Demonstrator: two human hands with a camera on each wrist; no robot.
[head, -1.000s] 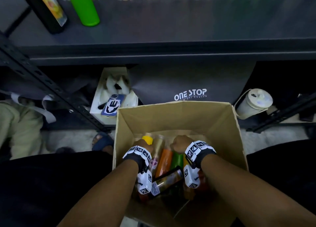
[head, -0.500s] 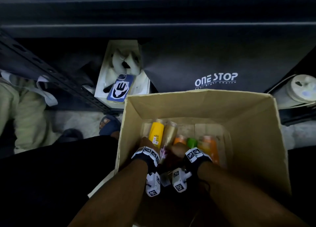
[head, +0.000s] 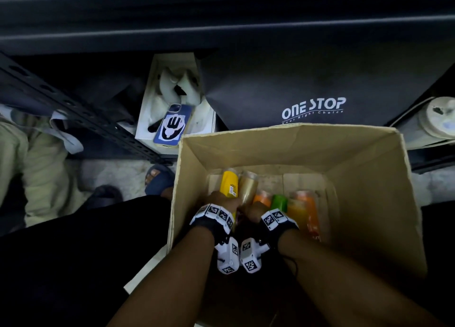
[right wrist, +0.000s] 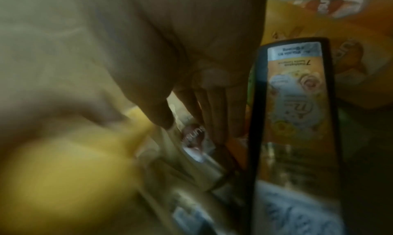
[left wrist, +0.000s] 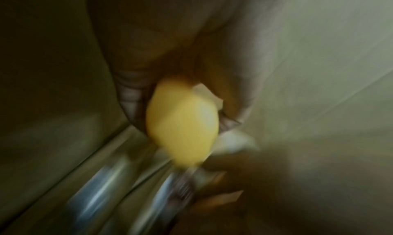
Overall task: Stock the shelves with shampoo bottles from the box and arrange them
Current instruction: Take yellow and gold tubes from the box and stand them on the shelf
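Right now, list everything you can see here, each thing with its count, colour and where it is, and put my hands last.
cardboard box: one, brown, open, on the floor in front of the shelving.
yellow bottle: one, yellow, at the box's left side.
gold bottle: one, translucent gold, right beside the yellow one.
other bottles: at least four, orange, green and yellow-orange, at the box's right; exact count hidden.
black bottle: one, black with orange label, by the right hand.
phone: one, blue case, on a white box left of the carton.
bag: one, dark, printed ONE STOP, behind the carton.
cup: one, white lid, far right.
left hand: grips the yellow bottle.
right hand: among the bottles; grip unclear.
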